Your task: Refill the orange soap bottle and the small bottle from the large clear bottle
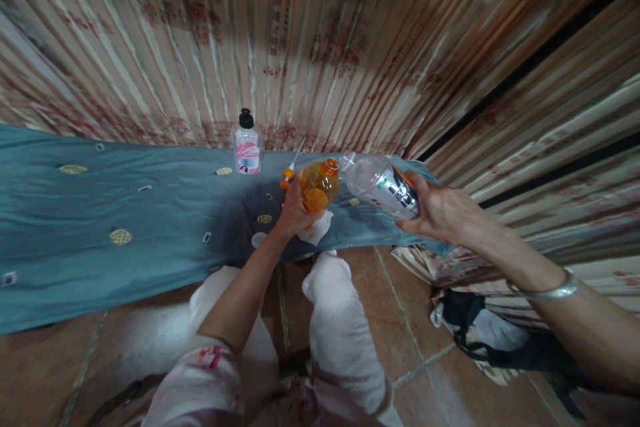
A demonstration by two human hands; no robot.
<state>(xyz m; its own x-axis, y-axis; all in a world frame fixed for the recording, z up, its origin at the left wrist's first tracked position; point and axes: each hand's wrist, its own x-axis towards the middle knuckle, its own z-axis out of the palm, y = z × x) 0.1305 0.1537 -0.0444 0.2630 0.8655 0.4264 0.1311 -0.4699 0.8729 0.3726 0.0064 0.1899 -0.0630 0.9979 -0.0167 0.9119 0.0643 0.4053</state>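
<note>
1. Cloth [100, 227] – the blue spread covers the low surface up to the curtain [350, 33]; its near edge lies just in front of the knees, so any spill would likely soak in here.
2. Clear bottle [383, 185] – the right hand [440, 213] grasps it, tipped neck-first toward the orange bottle [317, 187]; the mouths look close, and a slight misalignment could send liquid onto the cloth.
3. Orange bottle – gripped by the left hand [295, 210] above a white rag [317, 227]; room is open to the left, where only the pump bottle [247, 145] stands well apart.
</note>
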